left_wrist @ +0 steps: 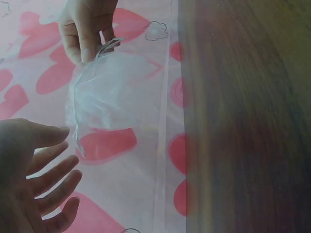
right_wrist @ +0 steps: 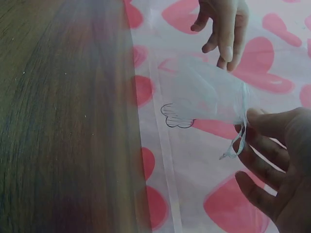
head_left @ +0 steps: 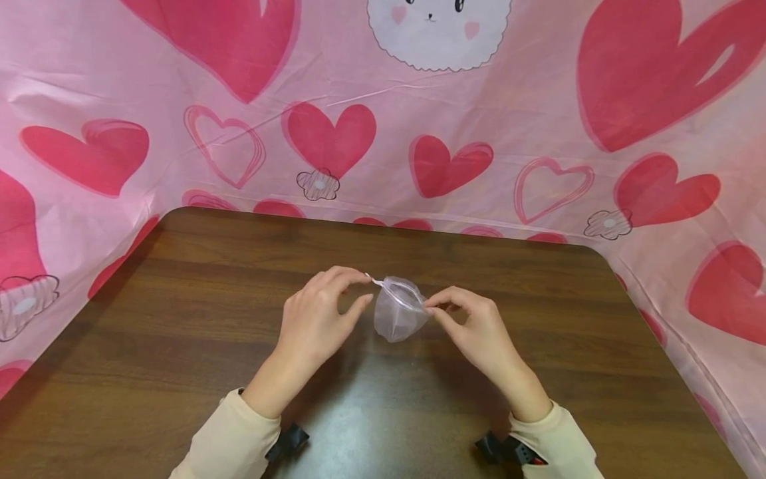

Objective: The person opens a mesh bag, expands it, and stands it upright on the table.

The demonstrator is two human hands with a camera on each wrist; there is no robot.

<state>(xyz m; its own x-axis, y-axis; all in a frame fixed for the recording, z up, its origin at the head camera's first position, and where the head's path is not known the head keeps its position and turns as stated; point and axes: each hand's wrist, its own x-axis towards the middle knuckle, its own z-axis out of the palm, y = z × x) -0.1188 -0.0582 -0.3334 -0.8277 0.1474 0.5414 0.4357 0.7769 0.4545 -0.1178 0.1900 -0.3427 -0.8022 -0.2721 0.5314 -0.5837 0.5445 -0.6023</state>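
A small sheer white drawstring pouch point(head_left: 396, 322) hangs in the air over the table, its mouth facing up. My right hand point(head_left: 479, 329) pinches the pouch's edge between thumb and forefinger; in the right wrist view, loops of the drawstring point(right_wrist: 238, 143) dangle past those fingers. On the other side, my left hand point(head_left: 317, 316) has its thumb and fingers spread apart. The white cord end point(head_left: 375, 281) sticks out toward its fingertips. From the left wrist view, the left hand point(left_wrist: 43, 179) shows a gap between its fingers and the pouch point(left_wrist: 104, 92).
Below the hands is a dark brown wooden table point(head_left: 209, 346) with rounded far corners. Pink cloth with red hearts point(head_left: 335, 133) rises behind it and along both sides. Black devices point(head_left: 288, 442) sit at both wrists beside cream sleeves point(head_left: 230, 439).
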